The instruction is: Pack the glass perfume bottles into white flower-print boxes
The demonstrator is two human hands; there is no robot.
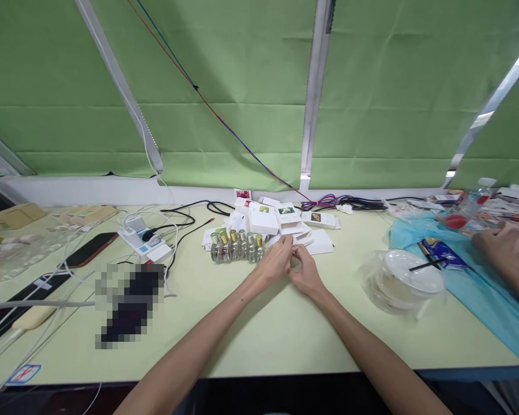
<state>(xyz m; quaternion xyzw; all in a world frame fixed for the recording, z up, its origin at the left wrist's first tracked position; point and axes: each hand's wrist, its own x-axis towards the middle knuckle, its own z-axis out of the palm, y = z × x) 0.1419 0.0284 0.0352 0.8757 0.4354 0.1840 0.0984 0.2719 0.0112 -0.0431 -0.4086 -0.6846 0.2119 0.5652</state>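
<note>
My left hand (277,257) and my right hand (306,273) meet at the fingertips above the middle of the table. Both are closed in a pinch; what lies between the fingers, if anything, is hidden. Just left of my left hand stands a row of small glass bottles (237,248) with gold and greenish caps. Behind the hands is a loose heap of small white cartons (263,219) with little pictures on them. A flat white carton (320,242) lies right beyond my right hand's fingers.
A bagged plastic tub (409,276) with a black stick on its lid stands at right, beside a blue plastic sheet (471,305). Another person's hand (495,245) is at far right. A power strip (147,242), white cables and a phone (91,249) lie at left.
</note>
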